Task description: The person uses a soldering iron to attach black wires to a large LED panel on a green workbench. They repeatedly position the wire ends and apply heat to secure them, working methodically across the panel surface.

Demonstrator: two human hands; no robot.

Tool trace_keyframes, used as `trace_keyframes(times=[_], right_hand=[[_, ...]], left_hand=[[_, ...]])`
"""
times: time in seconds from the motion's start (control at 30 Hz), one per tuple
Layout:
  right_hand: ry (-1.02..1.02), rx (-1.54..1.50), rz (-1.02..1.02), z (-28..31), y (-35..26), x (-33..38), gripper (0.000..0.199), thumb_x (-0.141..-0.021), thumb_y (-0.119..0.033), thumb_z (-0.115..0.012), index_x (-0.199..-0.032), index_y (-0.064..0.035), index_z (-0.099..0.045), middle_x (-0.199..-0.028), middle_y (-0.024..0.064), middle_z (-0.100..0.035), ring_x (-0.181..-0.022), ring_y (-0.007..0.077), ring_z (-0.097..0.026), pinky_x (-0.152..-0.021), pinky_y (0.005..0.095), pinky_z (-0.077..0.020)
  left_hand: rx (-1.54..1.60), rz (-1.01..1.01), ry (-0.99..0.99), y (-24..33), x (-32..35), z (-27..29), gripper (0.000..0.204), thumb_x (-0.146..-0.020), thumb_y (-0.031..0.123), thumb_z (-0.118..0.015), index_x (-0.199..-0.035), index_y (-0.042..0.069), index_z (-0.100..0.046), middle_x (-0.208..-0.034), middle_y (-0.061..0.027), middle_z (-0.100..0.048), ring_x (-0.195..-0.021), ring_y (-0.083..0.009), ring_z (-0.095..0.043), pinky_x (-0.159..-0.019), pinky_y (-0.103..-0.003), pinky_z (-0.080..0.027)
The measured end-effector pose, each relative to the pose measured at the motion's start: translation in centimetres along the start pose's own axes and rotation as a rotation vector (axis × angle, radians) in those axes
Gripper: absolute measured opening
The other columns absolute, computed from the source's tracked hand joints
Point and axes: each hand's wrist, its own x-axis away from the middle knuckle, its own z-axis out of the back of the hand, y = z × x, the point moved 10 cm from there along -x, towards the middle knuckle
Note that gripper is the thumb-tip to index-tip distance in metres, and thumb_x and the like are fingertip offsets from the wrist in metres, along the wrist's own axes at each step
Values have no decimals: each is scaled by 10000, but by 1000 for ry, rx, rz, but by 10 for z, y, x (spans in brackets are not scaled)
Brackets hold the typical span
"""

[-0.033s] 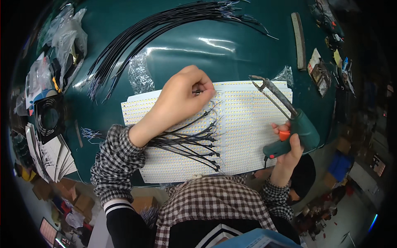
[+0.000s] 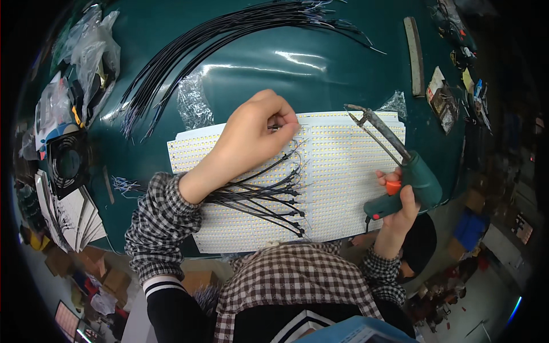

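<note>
White LED circuit boards [image 2: 349,171], covered in rows of small yellowish LEDs, lie on the table in front of me. My left hand [image 2: 251,134] is pinched over their far part, closed on a thin black cable [image 2: 275,126] that my fingers mostly hide. Below that wrist, several black cables [image 2: 257,200] fan across the boards, their thin wire ends lying along a middle seam. My right hand [image 2: 400,208] grips a green soldering gun [image 2: 423,180] with an orange trigger. Its metal tip points up and left, over the far right part of the boards.
A long bundle of black cables [image 2: 229,31] curves across the far side of the green table [image 2: 349,74]. Plastic bags [image 2: 94,51], a black fan [image 2: 68,163] and white sheets [image 2: 74,220] sit at left. A grey bar [image 2: 413,57] and a small worn block [image 2: 441,100] lie at right.
</note>
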Motion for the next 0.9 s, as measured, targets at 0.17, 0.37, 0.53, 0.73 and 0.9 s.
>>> trace_keyframes(times=[0.17,0.37,0.53,0.73,0.9], right_hand=[[-4,69,28,-12,-5,5,436,-874,-220,-678,-1153,105,-602,-954,180,-655,-869,318,-677,-908,533,-531],[-35,160,29,-24,-6,14,522,-901,-245,-663,-1280,89,-536,-1004,167,-652,-855,280,-675,-843,510,-559],[33,222,-75,-23,4,23,496,-886,-220,-674,-1247,98,-551,-987,181,-650,-822,284,-686,-742,442,-596],[-32,245,-45,-30,3,27,460,-855,-181,-694,-1197,104,-579,-945,175,-658,-756,259,-676,-669,377,-573],[-32,272,-75,-41,-3,31,209,-853,-32,-695,-1032,75,-671,-905,148,-699,-802,218,-670,-727,344,-549]], left_hand=[[21,132,-8,-22,-8,-5,89,-829,43,-714,-850,-17,-652,-858,-12,-587,-752,-57,-521,-673,-213,-446],[115,177,-45,-28,-9,-12,68,-808,40,-702,-811,-6,-652,-838,6,-590,-728,-48,-504,-665,-212,-444],[-65,111,11,-18,-7,-9,67,-764,44,-688,-781,7,-634,-794,-39,-571,-697,-118,-535,-636,-258,-453],[-85,64,105,-12,-5,-5,80,-748,69,-682,-760,18,-622,-758,-94,-584,-670,-232,-612,-611,-343,-490],[-147,-8,155,-2,-2,-4,82,-745,62,-681,-754,34,-605,-762,-90,-591,-641,-242,-615,-588,-348,-497]])
